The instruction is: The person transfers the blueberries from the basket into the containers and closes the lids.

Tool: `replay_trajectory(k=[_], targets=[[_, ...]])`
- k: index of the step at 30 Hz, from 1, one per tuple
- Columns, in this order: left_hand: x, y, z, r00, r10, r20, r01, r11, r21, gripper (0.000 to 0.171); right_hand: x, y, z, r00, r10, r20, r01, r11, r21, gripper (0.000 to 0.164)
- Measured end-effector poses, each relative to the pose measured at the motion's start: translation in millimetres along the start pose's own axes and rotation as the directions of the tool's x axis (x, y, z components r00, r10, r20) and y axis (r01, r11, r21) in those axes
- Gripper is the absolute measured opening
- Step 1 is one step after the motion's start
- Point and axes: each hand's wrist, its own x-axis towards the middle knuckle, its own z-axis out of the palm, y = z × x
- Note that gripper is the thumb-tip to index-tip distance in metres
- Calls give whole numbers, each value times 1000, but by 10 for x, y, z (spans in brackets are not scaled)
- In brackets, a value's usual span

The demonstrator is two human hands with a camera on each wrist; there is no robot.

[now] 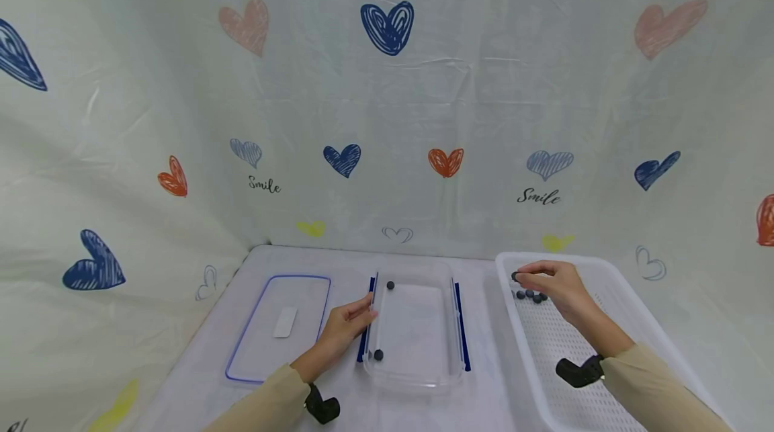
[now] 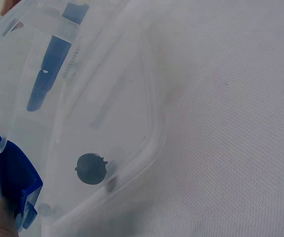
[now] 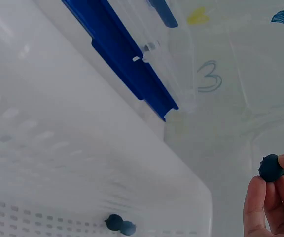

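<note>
A clear plastic container with blue side latches stands at the middle of the table. Two blueberries lie in it: one blueberry near the far left corner, another blueberry near the front left. My left hand holds the container's left side by the latch. Over the far left part of a white basket, my right hand pinches a blueberry between thumb and fingertips. Below it, several blueberries sit together on the basket floor.
A clear lid with a blue rim lies on the table at the left, a white label at its middle. Behind the table hangs a pale curtain printed with hearts. The basket's raised wall stands right of the container.
</note>
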Motion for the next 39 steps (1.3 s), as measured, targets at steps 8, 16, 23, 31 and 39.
replay_trajectory(k=[8, 16, 23, 31, 39], targets=[[-7, 20, 11, 1000, -12, 0, 12, 1000, 4, 59, 48, -117, 218, 999, -3, 32, 2, 999, 39, 37], [-26, 13, 20, 1000, -13, -2, 13, 1000, 3, 58, 85, -147, 380, 997, -35, 72, 30, 997, 68, 34], [-16, 17, 12, 1000, -11, 0, 11, 1000, -7, 61, 128, -213, 554, 995, -34, 98, 22, 992, 125, 31], [-6, -20, 0, 1000, -16, -1, 16, 1000, -13, 59, 150, -266, 786, 991, -18, 130, 5, 995, 98, 29], [-37, 54, -1, 1000, 1, 26, -1, 1000, -1, 57, 135, -340, 959, 989, -24, 149, 14, 998, 67, 23]])
